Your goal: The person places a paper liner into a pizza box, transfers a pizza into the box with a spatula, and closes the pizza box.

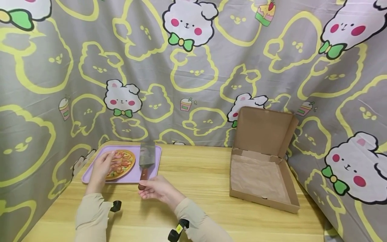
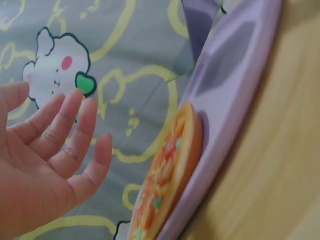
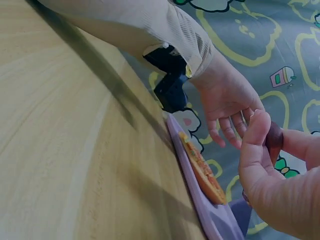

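A pizza (image 1: pixel 128 163) with red and green toppings lies on a lilac tray (image 1: pixel 121 180) at the table's back left. Over the pizza's left side hovers my left hand (image 1: pixel 102 165); in the left wrist view that hand (image 2: pixel 55 160) has loosely spread fingers and holds nothing. My right hand (image 1: pixel 158 190) pinches the wooden handle of a pizza server (image 1: pixel 147 158) between thumb and fingers. Its broad metal blade is raised over the tray's right part, beside the pizza. From the right wrist, only the dark handle end (image 3: pixel 274 137) shows; the blade is out of sight there.
A cardboard pizza box (image 1: pixel 263 198) stands at the right of the wooden table (image 1: pixel 193 168), its lid (image 1: pixel 263 131) upright and brown paper (image 1: pixel 257 178) lining its base. A patterned curtain (image 1: pixel 193 101) encloses the back and sides.
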Action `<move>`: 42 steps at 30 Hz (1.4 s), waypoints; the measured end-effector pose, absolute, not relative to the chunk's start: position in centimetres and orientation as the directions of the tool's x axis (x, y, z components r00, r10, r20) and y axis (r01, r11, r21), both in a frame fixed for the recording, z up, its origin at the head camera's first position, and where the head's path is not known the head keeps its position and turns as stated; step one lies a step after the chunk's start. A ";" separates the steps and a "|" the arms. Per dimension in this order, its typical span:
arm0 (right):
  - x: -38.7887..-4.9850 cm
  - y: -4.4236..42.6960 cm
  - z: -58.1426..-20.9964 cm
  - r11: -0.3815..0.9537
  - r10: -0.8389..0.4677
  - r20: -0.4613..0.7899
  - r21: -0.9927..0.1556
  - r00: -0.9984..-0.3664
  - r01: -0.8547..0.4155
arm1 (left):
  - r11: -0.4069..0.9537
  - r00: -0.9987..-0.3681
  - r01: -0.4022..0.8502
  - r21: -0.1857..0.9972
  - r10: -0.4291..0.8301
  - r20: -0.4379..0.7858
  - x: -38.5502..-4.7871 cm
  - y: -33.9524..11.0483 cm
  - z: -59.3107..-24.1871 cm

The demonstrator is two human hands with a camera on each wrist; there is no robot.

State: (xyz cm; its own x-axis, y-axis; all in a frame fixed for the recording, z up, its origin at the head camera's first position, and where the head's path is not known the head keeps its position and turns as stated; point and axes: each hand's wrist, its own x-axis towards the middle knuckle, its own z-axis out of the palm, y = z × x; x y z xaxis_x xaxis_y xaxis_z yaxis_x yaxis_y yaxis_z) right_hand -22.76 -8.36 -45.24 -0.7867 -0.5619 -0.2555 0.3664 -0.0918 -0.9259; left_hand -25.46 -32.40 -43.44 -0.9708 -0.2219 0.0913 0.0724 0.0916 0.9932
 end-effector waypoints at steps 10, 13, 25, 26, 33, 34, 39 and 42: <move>-22.9 -7.1 -44.0 -0.122 -0.579 -0.190 -0.941 -0.793 0.314 | 0.137 -0.969 -0.025 0.990 -0.248 0.010 -27.5 -29.5 -43.2; -23.0 -6.7 -43.7 -0.129 -0.579 -0.182 -0.942 -0.795 0.310 | 0.113 -0.970 -0.062 0.992 -0.241 -0.033 -28.2 -28.6 -43.5; -23.4 -5.4 -43.6 -0.131 -0.603 -0.143 -0.953 -0.785 0.274 | 0.219 -0.994 -0.099 0.971 -0.068 -0.086 -29.3 -26.1 -44.8; -23.5 -5.3 -43.6 -0.131 -0.606 -0.141 -0.953 -0.783 0.274 | 0.208 -0.993 -0.111 0.972 -0.068 -0.098 -29.4 -26.0 -44.9; -23.5 -5.2 -44.0 -0.121 -0.629 -0.134 -0.956 -0.765 0.267 | 0.152 -0.982 -0.169 0.974 -0.106 -0.154 -29.9 -25.6 -45.6; -23.5 -5.2 -44.0 -0.120 -0.633 -0.130 -0.957 -0.763 0.263 | 0.139 -0.982 -0.170 0.976 -0.110 -0.156 -29.9 -25.6 -45.5; -23.4 -5.1 -43.8 -0.114 -0.648 -0.120 -0.961 -0.752 0.252 | -0.005 -0.976 -0.184 0.983 -0.119 -0.183 -30.0 -25.7 -45.6; -23.5 -4.9 -43.7 -0.100 -0.655 -0.123 -0.964 -0.745 0.247 | -0.099 -0.970 -0.198 0.975 -0.121 -0.209 -30.1 -25.6 -45.7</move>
